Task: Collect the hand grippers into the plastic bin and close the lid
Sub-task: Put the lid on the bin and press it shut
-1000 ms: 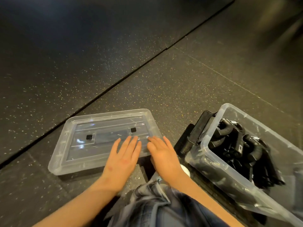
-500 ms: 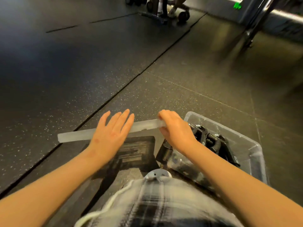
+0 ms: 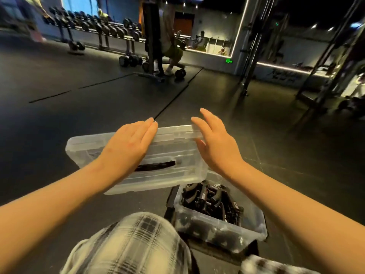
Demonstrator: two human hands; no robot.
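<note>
The clear lid (image 3: pixel 173 153) hangs tilted above the floor at frame centre. The left hand (image 3: pixel 128 143) lies flat on top of it, fingers straight and together. The right hand (image 3: pixel 215 147) braces its right end, fingers extended (thumb partly hidden). The uncovered plastic bin (image 3: pixel 254 228), at 5 o'clock, holds black hand grippers (image 3: pixel 209 198).

Gym; dumbbell rack (image 3: pixel 102 28) along wall, dark rubber floor (image 3: pixel 59 107), steel rig frames (image 3: pixel 324 56)
</note>
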